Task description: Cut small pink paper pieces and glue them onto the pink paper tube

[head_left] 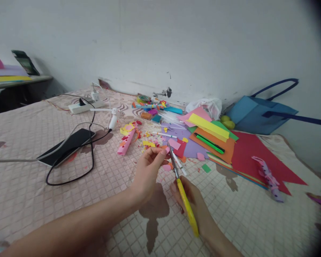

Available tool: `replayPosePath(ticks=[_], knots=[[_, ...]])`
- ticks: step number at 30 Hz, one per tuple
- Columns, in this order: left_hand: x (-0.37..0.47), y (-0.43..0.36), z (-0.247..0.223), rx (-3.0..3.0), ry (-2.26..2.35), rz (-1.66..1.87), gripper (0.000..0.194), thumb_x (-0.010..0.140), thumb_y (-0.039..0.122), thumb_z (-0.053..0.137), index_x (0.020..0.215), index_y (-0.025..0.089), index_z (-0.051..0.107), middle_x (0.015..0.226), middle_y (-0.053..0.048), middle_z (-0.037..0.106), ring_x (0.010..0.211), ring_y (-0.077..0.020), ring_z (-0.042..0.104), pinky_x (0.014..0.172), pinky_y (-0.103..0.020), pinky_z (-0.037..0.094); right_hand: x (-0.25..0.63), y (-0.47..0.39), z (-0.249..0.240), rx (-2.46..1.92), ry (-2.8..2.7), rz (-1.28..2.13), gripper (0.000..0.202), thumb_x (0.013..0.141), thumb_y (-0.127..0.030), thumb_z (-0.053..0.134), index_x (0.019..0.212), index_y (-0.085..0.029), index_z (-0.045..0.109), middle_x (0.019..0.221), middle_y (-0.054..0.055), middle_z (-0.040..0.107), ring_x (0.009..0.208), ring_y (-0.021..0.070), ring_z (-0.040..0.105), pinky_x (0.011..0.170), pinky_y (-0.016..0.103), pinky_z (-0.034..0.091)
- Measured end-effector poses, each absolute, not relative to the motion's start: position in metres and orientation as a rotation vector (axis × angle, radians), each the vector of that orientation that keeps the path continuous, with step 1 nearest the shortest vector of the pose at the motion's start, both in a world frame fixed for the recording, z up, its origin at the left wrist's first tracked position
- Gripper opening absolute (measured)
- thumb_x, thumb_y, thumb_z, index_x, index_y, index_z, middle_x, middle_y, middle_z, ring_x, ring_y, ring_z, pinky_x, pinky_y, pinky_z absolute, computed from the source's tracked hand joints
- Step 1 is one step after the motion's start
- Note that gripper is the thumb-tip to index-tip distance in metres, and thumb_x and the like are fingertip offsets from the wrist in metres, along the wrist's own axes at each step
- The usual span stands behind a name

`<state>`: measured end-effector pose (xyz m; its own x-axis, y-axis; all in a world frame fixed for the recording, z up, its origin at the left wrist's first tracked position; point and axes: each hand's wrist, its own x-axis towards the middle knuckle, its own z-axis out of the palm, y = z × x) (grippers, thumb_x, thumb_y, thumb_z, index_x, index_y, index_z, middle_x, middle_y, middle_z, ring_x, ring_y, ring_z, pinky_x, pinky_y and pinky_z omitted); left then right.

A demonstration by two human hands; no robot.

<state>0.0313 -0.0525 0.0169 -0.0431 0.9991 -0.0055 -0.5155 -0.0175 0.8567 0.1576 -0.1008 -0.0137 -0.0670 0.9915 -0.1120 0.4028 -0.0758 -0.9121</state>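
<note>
Far left of the left fingers: black flat device (66,147), partly hidden under looped black cable (93,157) and grey cable (13,161); grey one cut off at frame edge. Farther back: power strip (87,106), partly behind plugs. Closer in: white corded tool (113,119), then pink paper roll (127,142) with yellow flower.

Left hand (147,175): thumb and fingertips pinched on small pink paper piece (167,150), mostly covered, right beside scissor blades; contact hard to tell. Forearm cut off below.

Right hand (194,196): fingers wrapped round yellow-handled scissors (186,203), grip partly hidden behind handle. Blades pointing up toward left fingertips, in front of white stick (182,167).

Beyond right fingers: purple sheet (194,144) under scraps, green cutter (210,143) on orange sheet (227,149). Far right: red sheet (254,151), blurred purple paper roll (270,180), blue bag (259,114), strap cut off.
</note>
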Motion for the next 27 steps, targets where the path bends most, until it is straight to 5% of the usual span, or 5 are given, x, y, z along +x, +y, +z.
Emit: replayPosePath(ticks=[11,17,27], knots=[[0.026,-0.048,0.017,0.817,0.842,1.416,0.017,0.076,0.032,0.062,0.079,0.016,0.058,0.08,-0.001,0.059,0.077,-0.0101,0.057,0.07,-0.022,0.045,0.16,-0.1,-0.011,-1.535,-1.467,1.206,0.031,0.074,-0.047,0.058,0.066,-0.021,0.043,0.051,-0.007,0.036,0.039,0.0077,0.034,0.035,0.02,0.031],[0.017,-0.042,0.013,1.064,0.864,0.973,0.017,0.075,0.029,0.063,0.072,0.013,0.055,0.069,-0.002,0.06,0.067,-0.0097,0.057,0.066,-0.023,0.044,0.178,-0.091,-0.003,-1.444,-1.286,1.289,0.04,0.078,-0.056,0.05,0.064,-0.02,0.04,0.049,-0.007,0.037,0.039,0.0071,0.036,0.037,0.02,0.031],[0.016,-0.044,0.006,1.444,0.798,0.568,0.013,0.073,0.025,0.062,0.07,0.014,0.056,0.064,-0.001,0.06,0.06,-0.0094,0.054,0.057,-0.022,0.041,0.187,-0.087,0.008,-1.424,-1.376,1.263,0.025,0.065,-0.03,0.067,0.074,-0.02,0.046,0.058,-0.007,0.046,0.048,0.008,0.039,0.043,0.02,0.031]])
